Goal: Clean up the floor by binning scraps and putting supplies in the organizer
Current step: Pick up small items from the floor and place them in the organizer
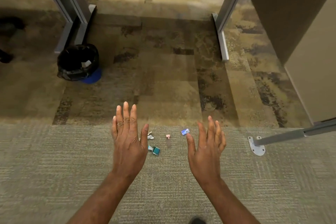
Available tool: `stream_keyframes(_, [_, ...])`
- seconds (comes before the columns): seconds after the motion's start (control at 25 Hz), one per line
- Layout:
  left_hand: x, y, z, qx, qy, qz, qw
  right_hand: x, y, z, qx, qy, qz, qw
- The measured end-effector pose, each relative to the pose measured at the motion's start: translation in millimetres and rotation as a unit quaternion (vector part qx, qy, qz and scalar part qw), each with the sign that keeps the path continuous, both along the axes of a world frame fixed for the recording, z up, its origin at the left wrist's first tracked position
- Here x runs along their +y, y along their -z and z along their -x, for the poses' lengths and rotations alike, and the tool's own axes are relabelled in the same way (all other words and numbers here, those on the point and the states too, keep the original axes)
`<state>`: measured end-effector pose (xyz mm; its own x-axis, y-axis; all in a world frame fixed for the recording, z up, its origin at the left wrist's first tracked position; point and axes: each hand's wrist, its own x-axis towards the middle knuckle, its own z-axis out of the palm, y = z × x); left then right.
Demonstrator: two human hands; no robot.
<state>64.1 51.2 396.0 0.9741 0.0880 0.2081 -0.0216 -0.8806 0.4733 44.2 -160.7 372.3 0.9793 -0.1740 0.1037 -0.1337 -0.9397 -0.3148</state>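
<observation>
A crumpled white scrap (151, 137), a teal clip (155, 150), a pink bit (168, 136) and a blue bit (185, 131) lie on grey ribbed carpet (54, 169), well apart from the black-lined bin (72, 75); the left hand (127, 140) and right hand (207, 149) hover over them, fingers straight, holding nothing. The bin stands on mottled tan carpet (163, 78) beside a grey desk leg (72, 14); a metal foot plate (257, 148) lies far to its right.

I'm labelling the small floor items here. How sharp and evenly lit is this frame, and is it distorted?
Head view: left hand and right hand are fairly sharp, but the scraps between them are too soft to identify. Head view again: the inside of the bin is black shadow, the brown carpet smears blockily, and the wide lens splays the desk legs outward.
</observation>
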Motion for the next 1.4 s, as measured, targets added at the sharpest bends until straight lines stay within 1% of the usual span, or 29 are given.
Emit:
stream_keyframes(0.2, [-9.2, 142.0, 23.6, 0.060, -0.011, 0.024, 0.998, 4.6, 131.6, -6.8, 0.037, 0.016, -0.009, 0.999])
stream_keyframes(0.32, [-13.1, 213.6, 29.6, 0.089, -0.007, 0.013, 0.996, 2.0, 199.5, -12.9, 0.063, 0.020, -0.002, 0.998])
stream_keyframes(0.4, [-13.9, 251.9, 26.4, 0.105, -0.011, 0.017, 0.994, -0.3, 237.9, -17.1, 0.083, 0.026, 0.004, 0.996])
stream_keyframes(0.6, [-23.5, 331.4, 3.9, 0.143, -0.012, 0.034, 0.989, -10.0, 319.1, -36.7, 0.098, 0.056, -0.024, 0.993])
stream_keyframes(0.76, [-41.2, 358.5, -3.4, 0.169, -0.021, 0.090, 0.981, -23.2, 349.8, -48.6, 0.134, 0.079, -0.028, 0.987])
stream_keyframes(0.84, [-46.4, 377.0, -12.4, 0.181, -0.037, 0.100, 0.978, -26.5, 366.4, -60.5, 0.146, 0.061, -0.023, 0.987])
stream_keyframes(1.0, [-40.6, 404.5, -26.5, 0.203, -0.045, 0.049, 0.977, -15.3, 391.5, -77.4, 0.171, 0.041, -0.042, 0.984])
stream_keyframes(1.12, [-38.0, 413.3, -39.2, 0.177, -0.033, 0.020, 0.983, -9.2, 398.8, -88.1, 0.155, 0.053, -0.091, 0.982])
stream_keyframes(1.2, [-33.8, 415.1, -47.9, 0.160, -0.061, 0.028, 0.985, -1.1, 399.8, -94.3, 0.158, 0.050, -0.130, 0.978])
stream_keyframes(1.32, [-22.1, 415.0, -57.3, 0.157, -0.103, 0.054, 0.981, 12.6, 403.5, -103.5, 0.169, 0.029, -0.154, 0.973])
stream_keyframes(1.4, [-14.1, 416.4, -62.5, 0.150, -0.109, 0.052, 0.981, 18.7, 405.4, -109.2, 0.180, 0.017, -0.169, 0.969])
